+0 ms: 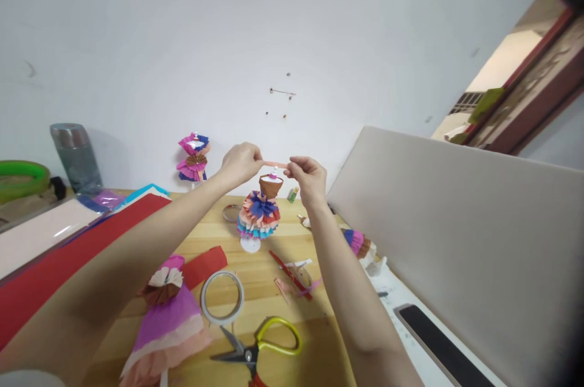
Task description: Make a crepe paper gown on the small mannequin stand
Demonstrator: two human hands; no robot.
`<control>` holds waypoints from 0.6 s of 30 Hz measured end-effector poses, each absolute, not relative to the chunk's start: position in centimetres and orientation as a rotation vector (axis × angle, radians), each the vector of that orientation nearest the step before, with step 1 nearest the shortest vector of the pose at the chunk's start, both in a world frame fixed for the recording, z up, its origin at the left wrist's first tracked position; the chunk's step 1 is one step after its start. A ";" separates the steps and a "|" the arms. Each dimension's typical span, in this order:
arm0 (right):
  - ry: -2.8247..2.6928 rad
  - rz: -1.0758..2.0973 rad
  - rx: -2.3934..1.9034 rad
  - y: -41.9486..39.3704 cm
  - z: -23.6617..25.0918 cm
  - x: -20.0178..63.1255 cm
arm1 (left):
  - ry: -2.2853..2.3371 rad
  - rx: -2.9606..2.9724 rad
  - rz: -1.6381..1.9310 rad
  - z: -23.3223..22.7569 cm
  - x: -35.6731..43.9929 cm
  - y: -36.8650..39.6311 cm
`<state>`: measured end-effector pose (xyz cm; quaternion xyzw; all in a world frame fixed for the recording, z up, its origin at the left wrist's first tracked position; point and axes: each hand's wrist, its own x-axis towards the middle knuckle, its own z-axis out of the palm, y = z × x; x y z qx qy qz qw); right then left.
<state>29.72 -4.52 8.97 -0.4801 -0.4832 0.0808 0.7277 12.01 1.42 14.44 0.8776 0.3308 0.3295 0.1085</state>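
My left hand point(241, 162) and my right hand point(309, 175) are stretched out over the wooden table point(269, 344), pinching the two ends of a short pink paper strip point(275, 164) between them. Just below the strip stands a small paper dress model point(260, 212) with a brown bodice and a layered skirt in blue, peach and red, on a white base. A second paper dress point(194, 159) in pink and blue stands farther back by the wall.
Near me lie a purple and peach paper dress point(166, 320), a roll of tape point(222, 297), yellow-handled scissors point(260, 347) and red paper scraps point(205, 265). Red and pink paper sheets point(55, 253) lie at left, a grey bottle point(75, 156) behind. A beige board point(456, 235) leans at right.
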 end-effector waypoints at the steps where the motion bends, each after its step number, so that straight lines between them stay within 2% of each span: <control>1: -1.068 0.170 -1.072 -4.6 8.6 29.7 | 0.983 2.593 0.967 14.2 12.1 1.3; 10: -1.153 -0.041 -1.171 -6.7 6.9 28.7 | 1.013 2.842 0.924 12.8 12.1 -0.2; 18: -1.397 -0.526 -1.162 -7.6 6.2 27.7 | 0.949 2.926 1.006 12.2 12.2 -1.2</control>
